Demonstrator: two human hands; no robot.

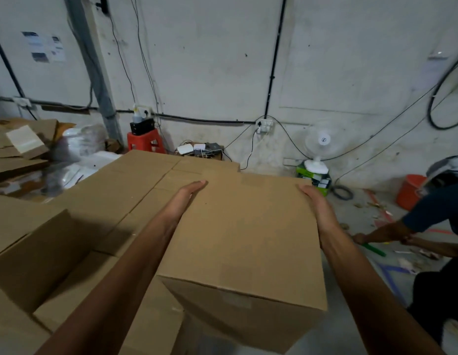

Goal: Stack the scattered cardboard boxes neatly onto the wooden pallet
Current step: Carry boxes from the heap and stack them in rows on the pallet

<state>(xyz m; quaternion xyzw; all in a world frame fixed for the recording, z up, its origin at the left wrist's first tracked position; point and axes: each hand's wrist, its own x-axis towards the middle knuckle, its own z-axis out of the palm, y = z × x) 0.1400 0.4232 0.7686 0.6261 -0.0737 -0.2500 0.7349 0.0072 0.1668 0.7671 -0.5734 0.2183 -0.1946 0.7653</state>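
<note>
A large closed cardboard box [246, 234] fills the middle of the view, carried between both hands. My left hand [187, 196] presses flat against its left side, fingers straight along the top edge. On the right side my right hand [317, 203] presses the same way. Several closed cardboard boxes [135, 180] sit packed together in a layer to the left and behind. One open box [43, 257] stands at the lower left. The wooden pallet is hidden beneath the boxes.
Another person [432, 226] crouches at the right, reaching over the floor. By the wall stand an orange bucket [409, 192], a white fan [317, 149] and a red stool [146, 142]. Flattened cardboard [18, 147] and plastic bags lie at the left.
</note>
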